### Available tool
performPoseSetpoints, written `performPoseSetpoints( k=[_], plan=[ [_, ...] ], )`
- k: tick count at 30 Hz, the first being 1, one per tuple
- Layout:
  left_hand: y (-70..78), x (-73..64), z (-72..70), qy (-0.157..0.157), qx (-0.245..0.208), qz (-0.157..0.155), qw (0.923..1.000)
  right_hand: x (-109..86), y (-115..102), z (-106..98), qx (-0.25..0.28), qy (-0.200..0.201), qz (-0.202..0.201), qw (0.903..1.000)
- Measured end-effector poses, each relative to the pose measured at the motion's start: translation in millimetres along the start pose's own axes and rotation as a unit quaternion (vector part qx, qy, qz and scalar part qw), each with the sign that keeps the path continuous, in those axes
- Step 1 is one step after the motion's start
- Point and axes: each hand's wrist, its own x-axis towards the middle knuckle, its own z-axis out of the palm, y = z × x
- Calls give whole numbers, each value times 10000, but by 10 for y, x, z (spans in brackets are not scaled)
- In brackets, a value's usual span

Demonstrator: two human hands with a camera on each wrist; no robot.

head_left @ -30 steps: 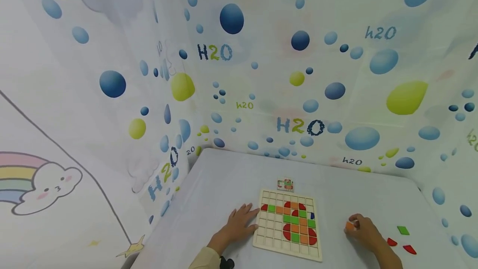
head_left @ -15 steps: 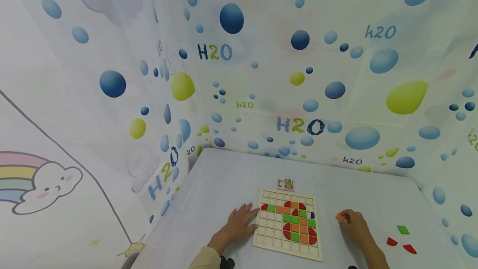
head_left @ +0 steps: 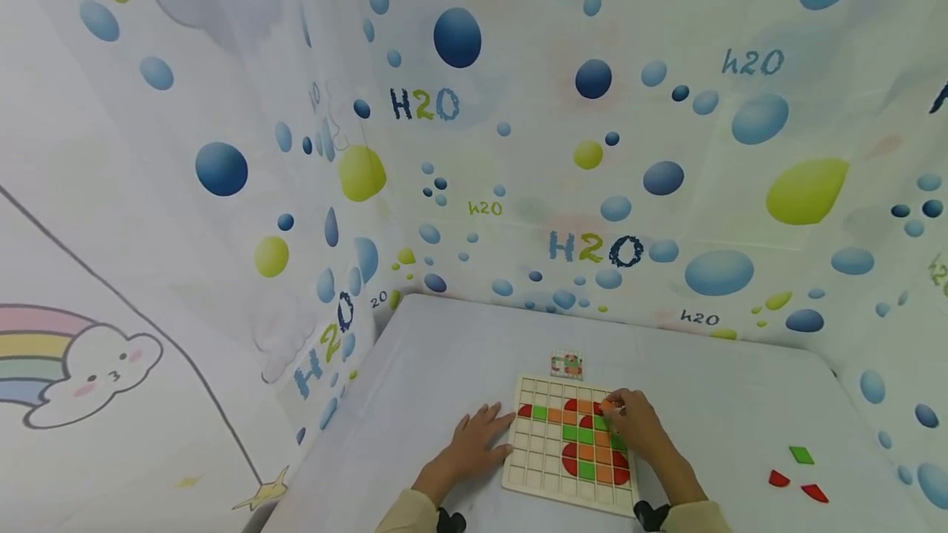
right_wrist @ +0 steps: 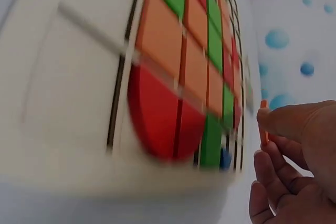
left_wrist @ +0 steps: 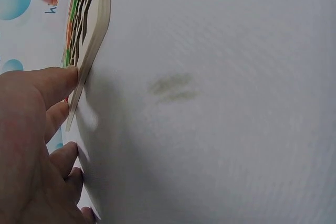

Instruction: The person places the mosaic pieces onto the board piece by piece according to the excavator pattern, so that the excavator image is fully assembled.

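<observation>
A pale wooden grid board (head_left: 533, 471) lies on the white table, with red, orange and green tiles in part of its cells and a blue piece (right_wrist: 225, 158) near its edge. Spread flat, my left hand (head_left: 472, 444) rests on the table; its thumb and a fingertip touch the board's left edge in the left wrist view. My right hand (head_left: 643, 424) pinches a thin orange tile (right_wrist: 264, 124) between thumb and fingers. In the head view it is over the board's upper right part and hides some cells there.
A small printed card (head_left: 566, 364) with a coloured pattern lies just beyond the board. To the right on the table are a loose green tile (head_left: 801, 455) and two red pieces, one red piece (head_left: 778, 479) left of the other. Patterned cloth walls surround the table.
My right hand has carried the orange tile leftward from the table on the right to over the board's upper right part. The left hand has stayed at the board's left edge.
</observation>
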Motion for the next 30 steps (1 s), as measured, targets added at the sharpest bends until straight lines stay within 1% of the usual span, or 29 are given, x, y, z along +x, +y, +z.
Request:
performPoseSetpoints(
  k=[5,8,12,17,22,27,30],
  plan=[
    [-10,0,4,-13,-28,-29,10000,-21,-338,242,-94,-143,-697,9974],
    [-11,-1,1,-21,-34,-44,10000,-40,-506,375,-257,-231,-1135,9929],
    [-20,-1,-6,-14,12,-20,10000,-17,-663,541,-510,-446,-1516,9861],
    [-47,13,2,19,46,80,10000,16,-779,722,-711,-620,-1800,9791],
    [-58,13,9,45,78,203,9998,6,-826,869,-1029,-554,-1977,9733],
    [-48,0,-4,74,88,235,9997,-15,-855,915,-1066,-519,-2028,9720],
    [-31,-6,-18,52,80,226,9997,-20,-852,923,-1121,-513,-1992,9722]
  ],
)
